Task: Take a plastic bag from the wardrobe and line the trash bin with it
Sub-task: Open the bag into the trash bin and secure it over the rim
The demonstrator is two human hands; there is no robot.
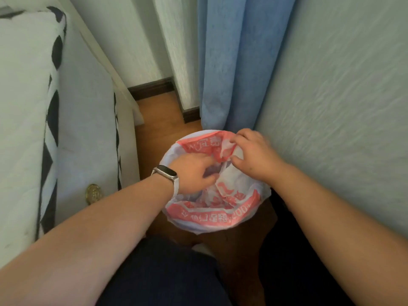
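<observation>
Left forearm [99, 217] reaches down, left hand [194, 173] gripping inside plastic bag [212, 215], right hand [256, 155] pinching its rim.

Trash bin wholly covered by plastic bag [212, 214]; the bag's print is blurred and unreadable. Left hand [194, 173]: fingertips buried in folds. Brass disc [93, 193] partly behind forearm [99, 224]. Bed [26, 107] cut off at left edge.

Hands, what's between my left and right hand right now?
A bunched red-and-white fold of the bag, gripped on one side by the left hand and on the other by the right hand. The head view shows it.
</observation>
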